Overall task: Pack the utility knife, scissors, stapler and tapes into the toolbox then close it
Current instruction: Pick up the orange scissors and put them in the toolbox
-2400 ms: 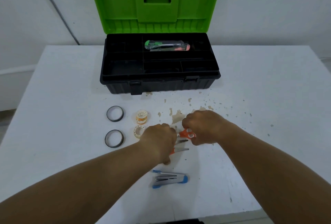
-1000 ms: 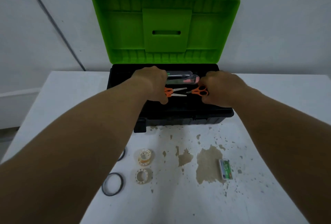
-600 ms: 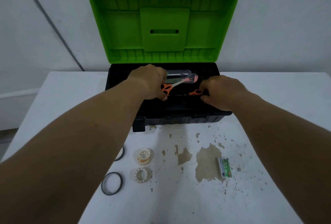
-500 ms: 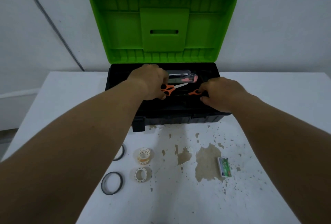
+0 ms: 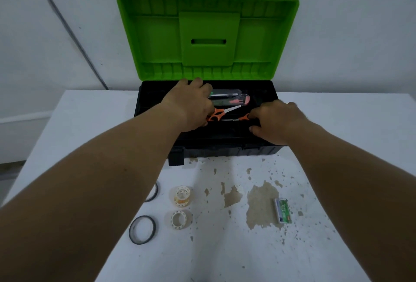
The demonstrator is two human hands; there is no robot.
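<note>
The black toolbox (image 5: 225,146) stands at the back of the table with its green lid (image 5: 207,38) upright. A utility knife (image 5: 227,98) lies in the tray's rear compartment. My left hand (image 5: 191,106) grips the orange handle of one pair of scissors (image 5: 221,112), whose blades point right over the tray. My right hand (image 5: 276,121) pinches the orange handle of a second pair of scissors (image 5: 242,118) low in the tray. Two clear tape rolls (image 5: 182,196) (image 5: 179,219) and two black tape rings (image 5: 142,230) (image 5: 154,191) lie on the table. The stapler is out of view.
A small green staples box (image 5: 283,210) lies at the front right of the white table (image 5: 337,146), beside patches of worn paint. My left forearm covers part of the rear black ring. A white wall rises behind the toolbox.
Both hands lifted the two scissors off the table and carried them to the toolbox. Over the last half second they sank slightly into the tray, barely shifting.
</note>
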